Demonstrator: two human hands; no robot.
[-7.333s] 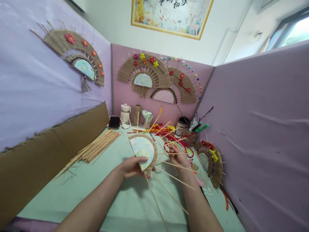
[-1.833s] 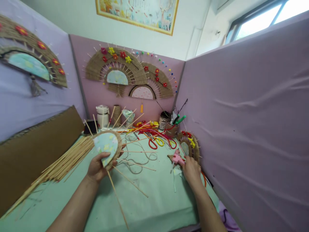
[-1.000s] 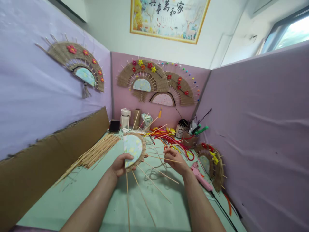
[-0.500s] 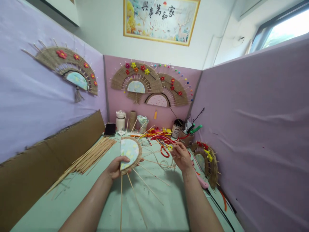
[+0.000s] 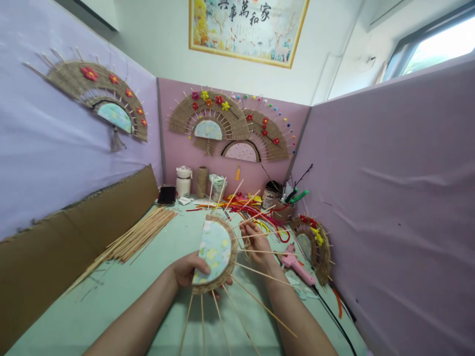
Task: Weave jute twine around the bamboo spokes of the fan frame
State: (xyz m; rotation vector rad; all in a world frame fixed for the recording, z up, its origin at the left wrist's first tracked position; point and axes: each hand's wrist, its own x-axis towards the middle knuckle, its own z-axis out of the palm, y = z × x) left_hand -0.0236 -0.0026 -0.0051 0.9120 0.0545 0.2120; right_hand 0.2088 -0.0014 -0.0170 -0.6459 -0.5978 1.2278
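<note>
My left hand (image 5: 191,271) grips a half-round fan base (image 5: 215,249) by its straight side, thumb on the front and fingers behind. Pale blue floral fabric covers its face, and brown twine (image 5: 234,252) is wound along the curved edge. Thin wooden sticks (image 5: 265,274) spread out from that edge like rays. Just right of the base, my right hand (image 5: 257,242) is closed in a pinch among the upper sticks, with a thin strand of twine at its fingers. Part of that hand lies behind the sticks.
A bundle of loose sticks (image 5: 143,232) lies left beside a cardboard strip (image 5: 85,242). Coloured pipe cleaners (image 5: 241,203), a twine spool (image 5: 202,182) and a white jar (image 5: 183,182) stand behind. A pink glue gun (image 5: 299,266) and a finished fan (image 5: 319,247) are at right.
The fan base has moved right and nearer to me, turning slightly. My right hand has moved left, close to its edge. The glue gun now shows more fully.
</note>
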